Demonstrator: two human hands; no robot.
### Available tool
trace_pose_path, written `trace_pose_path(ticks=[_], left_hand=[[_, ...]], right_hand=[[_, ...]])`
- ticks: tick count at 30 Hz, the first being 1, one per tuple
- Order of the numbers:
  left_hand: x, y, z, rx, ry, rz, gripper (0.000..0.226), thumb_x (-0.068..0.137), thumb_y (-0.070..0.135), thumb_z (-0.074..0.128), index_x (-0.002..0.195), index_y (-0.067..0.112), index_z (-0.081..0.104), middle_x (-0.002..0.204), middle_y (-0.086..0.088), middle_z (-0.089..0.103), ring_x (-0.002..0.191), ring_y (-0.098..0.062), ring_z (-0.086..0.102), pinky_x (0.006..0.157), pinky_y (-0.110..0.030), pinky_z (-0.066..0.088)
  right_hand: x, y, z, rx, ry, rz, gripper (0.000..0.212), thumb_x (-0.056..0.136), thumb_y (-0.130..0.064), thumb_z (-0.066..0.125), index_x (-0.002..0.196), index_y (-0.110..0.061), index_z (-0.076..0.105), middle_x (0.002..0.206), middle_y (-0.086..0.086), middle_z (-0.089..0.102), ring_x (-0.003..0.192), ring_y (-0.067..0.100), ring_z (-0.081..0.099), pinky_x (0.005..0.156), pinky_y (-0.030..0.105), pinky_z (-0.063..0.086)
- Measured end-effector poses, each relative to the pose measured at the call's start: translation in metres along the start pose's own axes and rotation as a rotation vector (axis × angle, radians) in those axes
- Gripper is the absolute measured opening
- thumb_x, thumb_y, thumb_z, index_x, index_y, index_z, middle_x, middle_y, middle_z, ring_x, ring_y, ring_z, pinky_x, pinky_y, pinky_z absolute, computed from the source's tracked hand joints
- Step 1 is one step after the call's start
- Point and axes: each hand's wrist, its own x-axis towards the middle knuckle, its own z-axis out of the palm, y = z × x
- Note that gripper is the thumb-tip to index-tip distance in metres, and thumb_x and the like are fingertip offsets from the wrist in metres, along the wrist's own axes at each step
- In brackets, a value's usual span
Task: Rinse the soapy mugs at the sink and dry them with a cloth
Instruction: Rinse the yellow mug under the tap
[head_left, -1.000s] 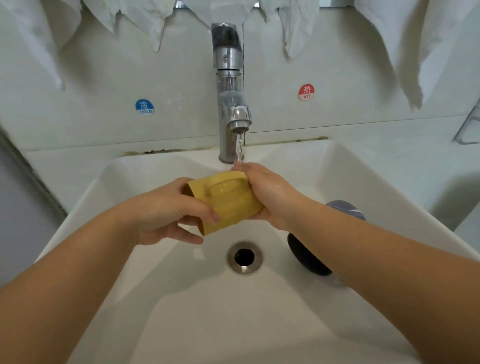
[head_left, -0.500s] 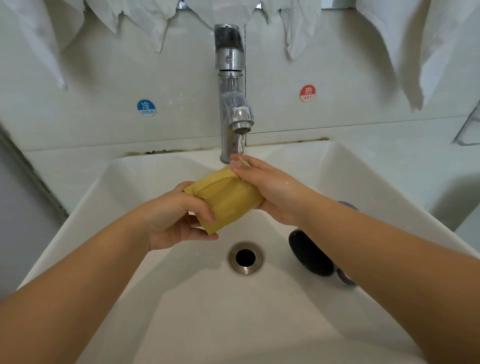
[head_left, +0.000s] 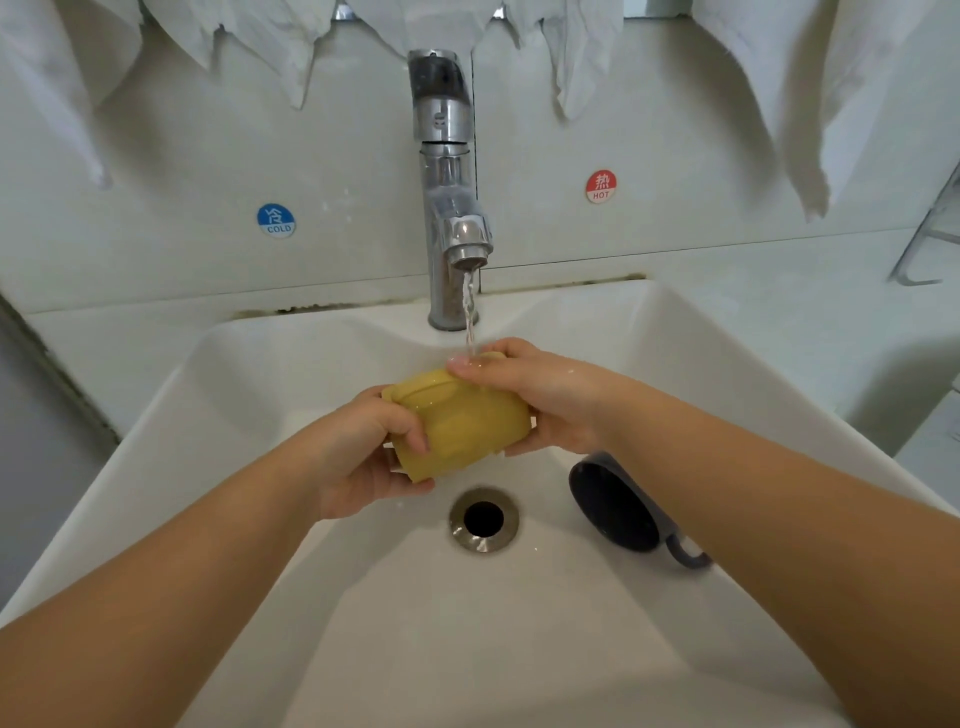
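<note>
Both hands share the grip on the yellow mug (head_left: 460, 423): the left hand (head_left: 363, 457) curls thumb and fingers round its rim end at about eight o'clock of the mug, and the right hand (head_left: 540, 397) wraps its base end at two o'clock, fingers closed over the top. Held sideways this way, just above the sink (head_left: 249, 395) basin and at eleven o'clock of the drain (head_left: 484, 519), the mug's wall sits right under the stream from the tap (head_left: 452, 208), which lands where the right fingertips meet the mug; that placement probably lets the water run along the outside while the fingers rub off soap. The mug is a matt mustard yellow, wet and glossy along its upper side, with a raised band or handle along the top; no suds are plainly visible on it. A second, dark mug (head_left: 615, 506) lies on its side in the basin at three o'clock of the drain, mouth toward the camera, likely waiting its turn. White cloths (head_left: 270, 31) hang above at twelve o'clock, handy for drying.
</note>
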Motion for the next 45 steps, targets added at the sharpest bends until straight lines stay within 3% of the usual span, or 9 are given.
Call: trace_pose_path(ticks=[3, 6, 11, 17, 20, 24, 28, 38, 45], left_hand=[[-0.004, -0.001, 0.004, 0.041, -0.04, 0.005, 0.054, 0.053, 0.007, 0.06, 0.104, 0.022, 0.065, 0.095, -0.006, 0.071, 0.092, -0.027, 0.062, 0.082, -0.041, 0.05], [-0.003, -0.001, 0.004, 0.05, -0.012, 0.02, 0.055, 0.061, 0.027, 0.081, 0.112, 0.024, 0.063, 0.104, -0.005, 0.07, 0.098, -0.025, 0.064, 0.081, -0.042, 0.052], [0.001, -0.001, 0.007, 0.044, 0.082, 0.07, 0.066, 0.06, 0.044, 0.073, 0.121, 0.02, 0.059, 0.113, -0.008, 0.068, 0.096, -0.024, 0.067, 0.068, -0.038, 0.057], [0.001, -0.002, 0.019, 0.065, 0.111, 0.116, 0.042, 0.082, 0.042, 0.068, 0.118, 0.023, 0.06, 0.11, -0.005, 0.07, 0.098, -0.024, 0.068, 0.073, -0.039, 0.058], [0.0, 0.0, 0.017, 0.058, 0.134, 0.124, 0.037, 0.085, 0.042, 0.065, 0.118, 0.024, 0.061, 0.112, -0.004, 0.069, 0.099, -0.024, 0.068, 0.074, -0.04, 0.058], [-0.001, 0.005, 0.016, 0.011, 0.147, 0.128, 0.035, 0.09, 0.047, 0.057, 0.114, 0.022, 0.06, 0.109, -0.004, 0.069, 0.098, -0.022, 0.067, 0.078, -0.042, 0.058], [-0.003, 0.007, 0.024, 0.034, 0.18, 0.149, 0.039, 0.095, 0.052, 0.048, 0.114, 0.019, 0.058, 0.106, -0.005, 0.068, 0.097, -0.022, 0.067, 0.078, -0.042, 0.058], [0.002, 0.024, 0.051, 0.1, 0.603, 0.15, 0.035, 0.1, 0.052, 0.036, 0.106, 0.019, 0.046, 0.109, -0.009, 0.054, 0.097, -0.035, 0.06, 0.068, -0.047, 0.058], [0.001, 0.022, 0.061, 0.121, 0.344, 0.308, 0.033, 0.105, 0.035, 0.032, 0.136, 0.024, 0.04, 0.122, -0.001, 0.05, 0.098, -0.022, 0.058, 0.072, -0.045, 0.058]], right_hand=[[0.0, 0.002, 0.008, -0.134, 0.057, 0.01, 0.074, 0.073, -0.065, 0.067, 0.129, -0.026, 0.037, 0.116, -0.003, 0.055, 0.1, 0.02, 0.062, 0.077, 0.039, 0.058], [0.002, 0.0, 0.005, -0.146, 0.041, -0.023, 0.069, 0.08, -0.065, 0.059, 0.132, -0.025, 0.038, 0.12, 0.001, 0.056, 0.1, 0.022, 0.062, 0.073, 0.037, 0.059], [-0.001, -0.007, -0.014, 0.024, -0.064, 0.005, 0.042, 0.088, -0.045, 0.062, 0.124, -0.025, 0.054, 0.122, 0.003, 0.057, 0.11, 0.026, 0.059, 0.087, 0.045, 0.056], [0.002, -0.007, 0.006, -0.058, 0.157, 0.01, 0.064, 0.078, -0.069, 0.058, 0.125, -0.026, 0.046, 0.112, -0.001, 0.058, 0.098, 0.021, 0.06, 0.081, 0.04, 0.056], [0.001, -0.01, 0.003, -0.063, 0.165, -0.019, 0.051, 0.091, -0.059, 0.049, 0.13, -0.026, 0.043, 0.118, 0.001, 0.054, 0.102, 0.025, 0.059, 0.082, 0.041, 0.056], [-0.001, -0.012, -0.005, 0.05, 0.008, -0.065, 0.049, 0.09, -0.044, 0.061, 0.133, -0.027, 0.044, 0.125, 0.0, 0.056, 0.108, 0.022, 0.059, 0.079, 0.037, 0.055], [-0.001, -0.011, 0.005, 0.037, 0.151, -0.087, 0.056, 0.085, -0.056, 0.061, 0.131, -0.03, 0.043, 0.12, -0.001, 0.055, 0.103, 0.022, 0.06, 0.079, 0.039, 0.059], [-0.011, -0.022, 0.008, -0.057, 0.285, -0.131, 0.045, 0.091, -0.055, 0.05, 0.118, -0.02, 0.043, 0.102, -0.001, 0.052, 0.087, 0.022, 0.06, 0.073, 0.044, 0.06], [-0.016, -0.032, -0.012, -0.129, 0.386, -0.217, 0.04, 0.093, -0.05, 0.049, 0.118, -0.018, 0.047, 0.098, -0.002, 0.052, 0.088, 0.022, 0.057, 0.071, 0.042, 0.058]])
